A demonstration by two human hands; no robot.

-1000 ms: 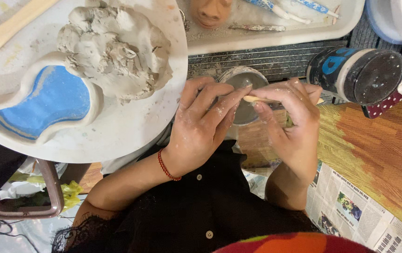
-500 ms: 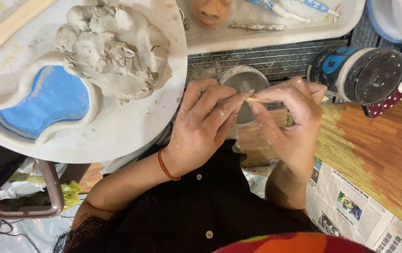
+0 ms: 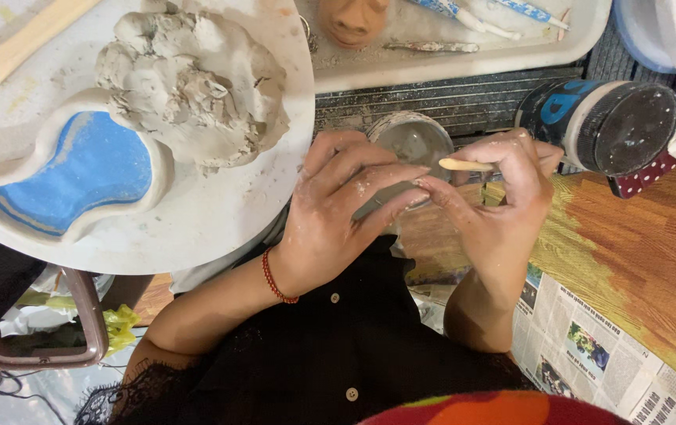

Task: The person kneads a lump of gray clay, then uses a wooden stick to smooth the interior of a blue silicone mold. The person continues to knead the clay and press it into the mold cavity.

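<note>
Far left: a round white board (image 3: 196, 228) carrying a large lump of grey clay (image 3: 192, 83), a white-rimmed curved dish with a blue inside (image 3: 78, 169), and a pale wooden stick (image 3: 23, 43) at its far edge. Far centre: a white tray (image 3: 464, 67) holding a clay-coloured modelled face (image 3: 352, 20), thin blue-and-white tools (image 3: 464, 16) and a grey tool (image 3: 431, 47); to its right, a jar lying on its side with a dark lid and blue label (image 3: 602, 126). Near right: an orange-and-green painted sheet (image 3: 645, 252) over newspaper (image 3: 582, 346); near left, a brown-framed container (image 3: 47, 338) with yellow scraps (image 3: 121, 323).
</note>
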